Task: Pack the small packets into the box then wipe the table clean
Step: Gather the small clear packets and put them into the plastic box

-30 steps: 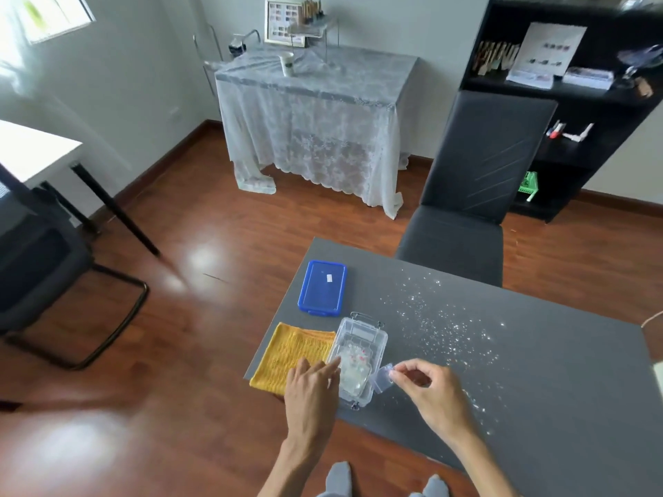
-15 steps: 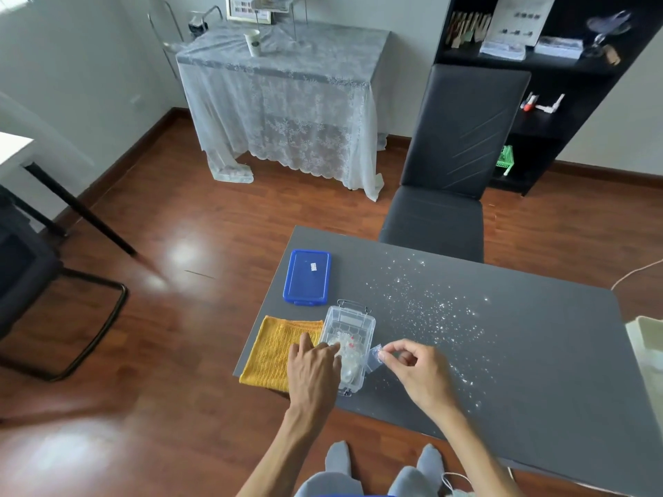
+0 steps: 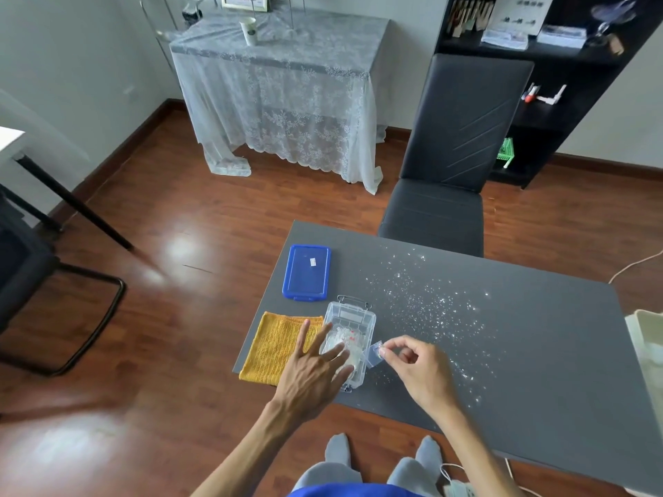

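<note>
Right hand (image 3: 419, 367) pinches a packet (image 3: 374, 354) just right of the box (image 3: 353, 319) rim, the box's long axis running away from the person. Left hand (image 3: 315, 364) lies open, fingers spread over the box, holding nothing.

Nothing legible anywhere. The blue lid (image 3: 306, 272) carries a small white sticker (image 3: 313, 262), print too tiny to read. The paper cup (image 3: 249, 30) on the lace table shows a dark logo (just a blur), and the shelf sheets (image 3: 516, 10) are unreadable.
</note>
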The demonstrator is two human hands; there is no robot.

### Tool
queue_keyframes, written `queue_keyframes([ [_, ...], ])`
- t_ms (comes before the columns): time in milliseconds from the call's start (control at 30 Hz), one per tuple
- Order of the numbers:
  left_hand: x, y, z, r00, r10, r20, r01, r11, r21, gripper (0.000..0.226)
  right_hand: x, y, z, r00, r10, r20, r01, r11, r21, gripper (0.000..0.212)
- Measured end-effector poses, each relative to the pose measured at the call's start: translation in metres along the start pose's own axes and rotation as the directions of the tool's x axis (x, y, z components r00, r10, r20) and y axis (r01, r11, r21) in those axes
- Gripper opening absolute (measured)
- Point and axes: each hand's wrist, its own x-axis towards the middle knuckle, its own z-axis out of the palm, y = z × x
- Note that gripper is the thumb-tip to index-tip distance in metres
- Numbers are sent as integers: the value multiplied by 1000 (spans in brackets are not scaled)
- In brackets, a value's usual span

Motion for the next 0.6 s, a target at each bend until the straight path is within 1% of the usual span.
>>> queue_keyframes([
  [67, -3, 0, -1, 999, -21, -39, 20, 1000, -17, 46, 3, -4, 2, 1000, -4, 15, 5, 1000, -17, 15],
  [167, -11, -5, -3, 981, -153, -122, 143, 986, -87, 47, 12, -12, 4, 999, -32, 41, 35, 996, -76, 13],
  [233, -19, -10, -1, 961, -230, -153, 209, 967, -144, 53, 20, -18, 8, 996, -63, 66, 73, 984, -160, 13],
  [300, -26, -14, 2, 955, -247, -166, 219, 961, -170, 61, 27, -25, 16, 986, -128, 110, 153, 952, -264, 13],
  [367, -31, -16, 6, 958, -235, -165, 206, 963, -171, 65, 31, -35, 27, 966, -203, 162, 252, 887, -388, 14],
  [467, -34, -17, 9, 962, -225, -156, 198, 964, -176, 67, 33, -41, 46, 919, -304, 251, 394, 735, -552, 19],
  [533, -35, -17, 11, 962, -231, -148, 202, 962, -186, 67, 33, -40, 56, 897, -339, 282, 440, 647, -623, 22],
  [600, -36, -17, 12, 959, -239, -153, 210, 960, -185, 67, 31, -39, 62, 889, -338, 310, 457, 590, -666, 25],
])
